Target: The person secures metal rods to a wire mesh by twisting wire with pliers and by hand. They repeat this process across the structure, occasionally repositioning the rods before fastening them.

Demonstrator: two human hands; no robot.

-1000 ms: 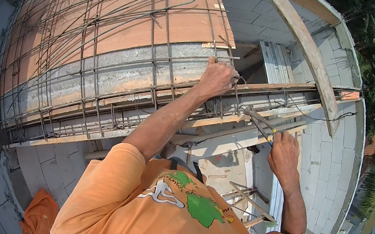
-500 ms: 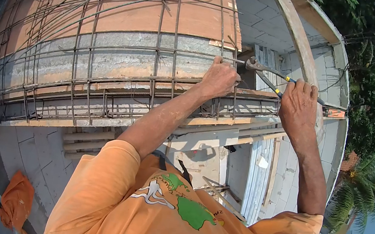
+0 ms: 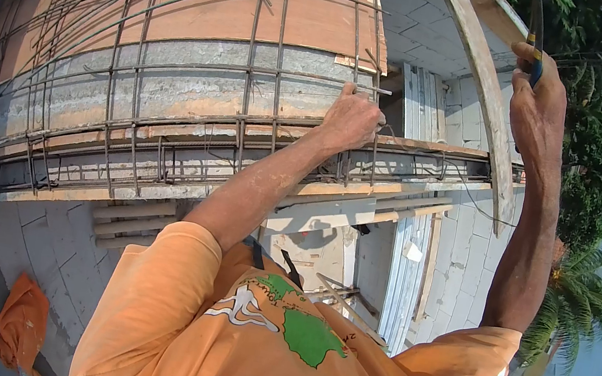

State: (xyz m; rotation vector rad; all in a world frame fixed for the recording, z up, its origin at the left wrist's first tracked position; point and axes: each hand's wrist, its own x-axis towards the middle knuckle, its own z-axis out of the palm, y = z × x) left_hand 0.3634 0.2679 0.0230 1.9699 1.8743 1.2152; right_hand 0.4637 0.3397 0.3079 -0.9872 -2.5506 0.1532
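Observation:
My left hand (image 3: 354, 120) is closed at the right end of the rebar grid, its fingers on a horizontal steel bar (image 3: 304, 76) whose tip sticks out to the right of the hand. High at the right, my right hand (image 3: 541, 93) is wrapped round the dark, yellow-banded handles of the pliers-like tool (image 3: 534, 37). The tool's head is out of view above the frame edge. Below the left hand runs a beam cage of tied bars.
Orange-brown plywood (image 3: 212, 2) lies under crossing bars. A wooden plank (image 3: 486, 83) slopes down between my hands. Below are grey block walls (image 3: 53, 242), metal sheets (image 3: 403, 277) and wooden poles. An orange cloth (image 3: 22, 321) hangs at lower left; trees stand at right.
My right hand has lifted the tool up and to the right, away from the bar end. The tool's jaws have left the bar. My left hand has stayed at the bar.

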